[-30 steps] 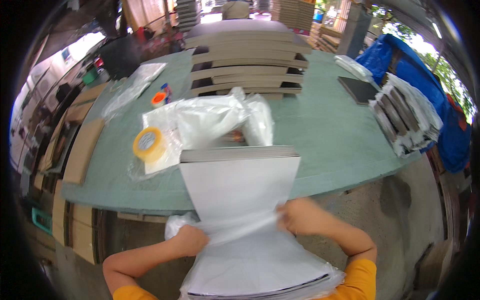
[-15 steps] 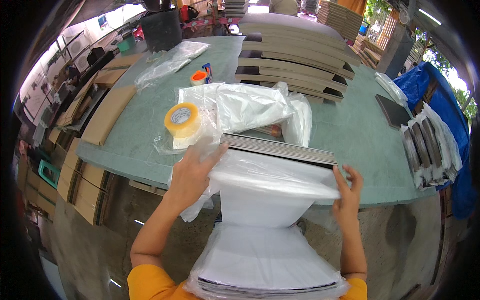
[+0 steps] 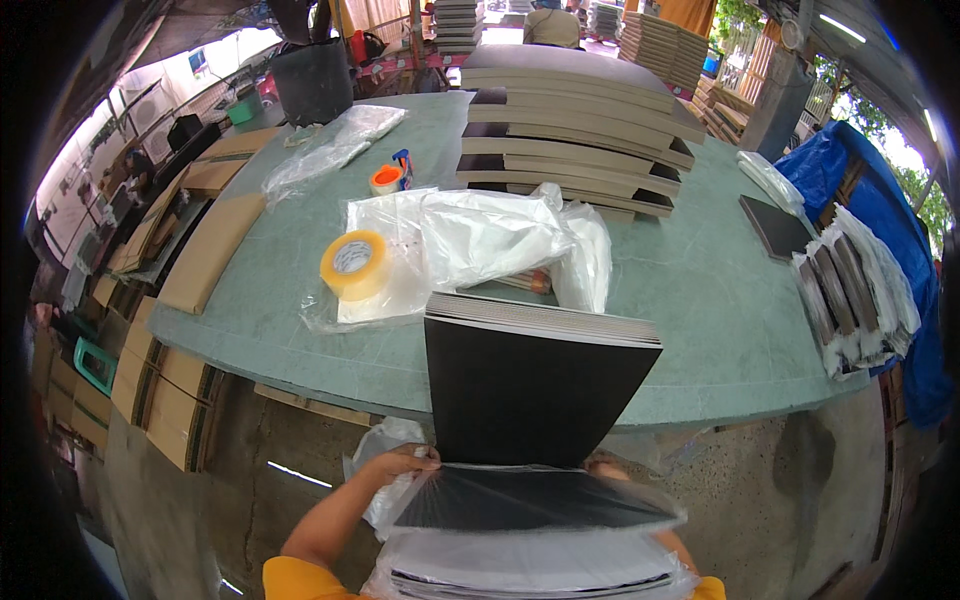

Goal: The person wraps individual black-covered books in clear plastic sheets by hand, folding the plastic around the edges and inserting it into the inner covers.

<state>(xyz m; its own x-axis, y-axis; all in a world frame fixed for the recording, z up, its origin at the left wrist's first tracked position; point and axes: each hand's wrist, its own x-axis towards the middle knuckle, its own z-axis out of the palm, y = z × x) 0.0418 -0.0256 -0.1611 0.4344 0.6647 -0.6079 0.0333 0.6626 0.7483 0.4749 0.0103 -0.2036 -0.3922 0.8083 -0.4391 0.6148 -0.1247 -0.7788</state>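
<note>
A thick stack of black-faced boards (image 3: pixel 535 385) stands tilted in front of me at the table's near edge, its pale layered edges on top. Around its lower part sits a clear plastic bag (image 3: pixel 530 500), its rim drawn across the black face. My left hand (image 3: pixel 408 459) is closed on the bag's rim at the left corner. At the right corner my right hand (image 3: pixel 604 466) pinches the rim, mostly hidden behind the plastic. Close to my body lies another plastic-wrapped stack (image 3: pixel 530 557) with a white top and dark edges.
The green table (image 3: pixel 720 370) carries a roll of clear tape (image 3: pixel 353 265), folded plastic bags (image 3: pixel 490 228), an orange tape roll (image 3: pixel 386 178) and a tall stack of boards (image 3: pixel 570 130). Bagged boards (image 3: pixel 855 290) stand at the right. Flat cardboard (image 3: pixel 212 250) lies left.
Both hands have moved down toward me, drawing the bag's rim down from the top of the stack. The black face, hidden under plastic before, is now bare.
</note>
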